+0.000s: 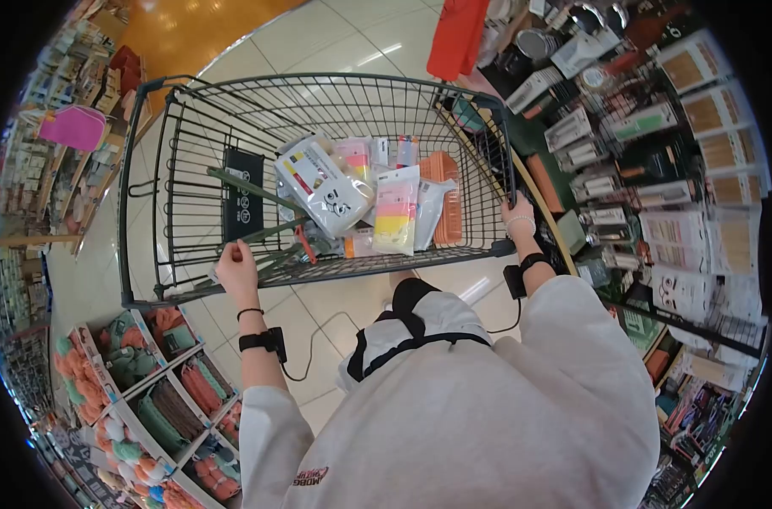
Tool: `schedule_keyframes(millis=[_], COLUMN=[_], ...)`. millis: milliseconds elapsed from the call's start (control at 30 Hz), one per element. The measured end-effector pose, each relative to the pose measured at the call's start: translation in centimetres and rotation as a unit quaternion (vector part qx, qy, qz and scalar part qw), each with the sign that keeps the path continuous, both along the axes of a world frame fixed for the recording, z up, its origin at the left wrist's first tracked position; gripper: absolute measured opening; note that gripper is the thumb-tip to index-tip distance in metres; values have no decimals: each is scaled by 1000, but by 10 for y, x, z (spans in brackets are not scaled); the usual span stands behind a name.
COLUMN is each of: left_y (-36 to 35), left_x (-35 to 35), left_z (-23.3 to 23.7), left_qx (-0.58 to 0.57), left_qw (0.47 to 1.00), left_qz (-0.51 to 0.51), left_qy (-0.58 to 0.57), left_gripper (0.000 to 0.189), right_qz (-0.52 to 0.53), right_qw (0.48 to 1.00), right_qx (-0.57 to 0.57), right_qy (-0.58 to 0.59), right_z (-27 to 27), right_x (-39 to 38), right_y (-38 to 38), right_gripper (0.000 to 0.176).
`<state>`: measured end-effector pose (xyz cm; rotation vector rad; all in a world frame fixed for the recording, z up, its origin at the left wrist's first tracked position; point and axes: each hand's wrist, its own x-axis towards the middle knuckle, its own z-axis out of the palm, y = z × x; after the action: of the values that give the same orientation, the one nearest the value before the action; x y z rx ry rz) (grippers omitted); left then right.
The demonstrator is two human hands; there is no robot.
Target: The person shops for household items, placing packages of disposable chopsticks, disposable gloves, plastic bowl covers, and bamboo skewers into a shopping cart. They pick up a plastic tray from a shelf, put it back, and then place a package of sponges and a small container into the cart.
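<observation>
A dark wire shopping cart (335, 78) stands in front of me. My right hand (519, 219), wearing a beaded bracelet, is wrapped round the cart's right-end rim. Above the near side, at the left, my left hand (235, 267) is closed, thumb and fingers together beside long green handles (263, 188); what it pinches is hidden. In the basket lie a clear plastic pack with a cartoon face (325, 182), a pink-and-yellow packet (396, 210), an orange plastic basket (442, 199) and a red-handled item (305, 243). Smaller packets are partly covered.
Shelves of packaged goods (657, 195) run close along the right. At lower left is a white compartment rack (129, 393) holding coloured baskets and bundles. More shelves line the left, with a pink board (73, 127). A red panel (455, 38) hangs at the top; pale tiles (318, 42) cover the floor.
</observation>
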<state>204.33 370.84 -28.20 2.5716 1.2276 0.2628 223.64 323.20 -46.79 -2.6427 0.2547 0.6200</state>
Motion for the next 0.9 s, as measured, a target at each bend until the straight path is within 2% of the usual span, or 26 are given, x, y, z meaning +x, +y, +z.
schedule_keyframes(millis=[100,133,233,300,433,500,533,633,667,700,767,900], left_y=[14,27,55,73,114,153,168,204,217,229,248,275], left_x=[24,35,57,72,108,123,126,142,155,164,175,210], left_z=[-15,-22,-34,-30,-24,-35,-41,-49,-49,-49,-54,-55], left_qx=[8,20,19,8,24,42,35,3,-18,-21,-32,-64], left_qw=[1000,999,999,1000,999,999,999,997,995,994,991,988], left_qz=[-15,-22,-26,-3,-2,-13,-24,-67,-88,-102,-109,-130], left_qy=[-23,-10,-13,12,26,14,18,38,50,42,66,53], left_gripper=[29,29,28,28,27,27,27,26,26,26,25,24], right_qz=[-14,-14,-20,-7,-23,-18,-26,-23,-35,-49,-92,-123], right_qw=[999,999,1000,999,1000,997,999,1000,997,996,995,992], right_qx=[30,31,13,26,7,-56,-27,3,3,-2,-24,-10], right_qy=[-1,-33,-19,-30,20,-45,11,13,-69,-76,27,42], right_z=[-6,-17,-38,-34,-16,-22,-29,-20,-23,-23,-16,-19], right_x=[30,42,71,88,123,133,139,146,142,138,140,148], right_y=[21,34,63,86,141,176,181,207,217,226,243,265], right_gripper=[27,26,25,24,26,29,32,33,30,30,28,27])
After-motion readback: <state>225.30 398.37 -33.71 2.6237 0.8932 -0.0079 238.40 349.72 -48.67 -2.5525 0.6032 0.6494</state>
